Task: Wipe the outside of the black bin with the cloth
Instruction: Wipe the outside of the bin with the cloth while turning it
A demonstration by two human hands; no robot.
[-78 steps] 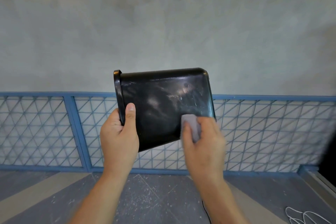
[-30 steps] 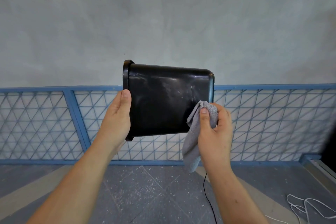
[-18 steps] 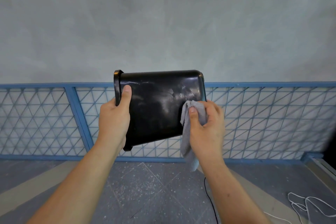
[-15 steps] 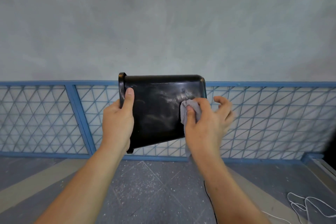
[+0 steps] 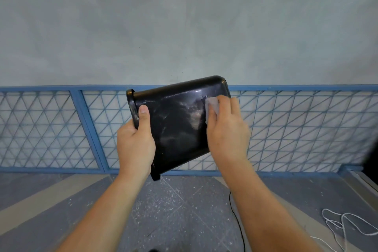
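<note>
Compared with a second ago, the cloth (image 5: 211, 106) no longer hangs loose below my right hand (image 5: 226, 129); it is bunched under the palm and pressed flat against the black bin (image 5: 178, 127), higher up and nearer the closed base end. The bin itself has tipped, so its base corner now sits higher than its rim.

I judge the wiping to be under way but not finished. The broad side facing me shows pale streaks and smears across its middle, so that face looks worked over, not yet clean. I cannot see the far side, the underside or the flat of the base, so I cannot say whether those have been touched. What is left, as I read it: clearing the streaks on this face, then turning the bin to reach the hidden sides.

My left hand (image 5: 135, 145) is clamped on the rim end of the bin, thumb laid up along the near face and fingers curled out of sight behind it. My right hand is pressed down on the cloth, fingers wrapping over the upper right edge; only a small pale patch of fabric shows beside them.

The bin is held up in the air between both hands, lying sideways with its opening to my left, in front of the blue railing (image 5: 86, 129) and well above the floor (image 5: 173, 210).
</note>
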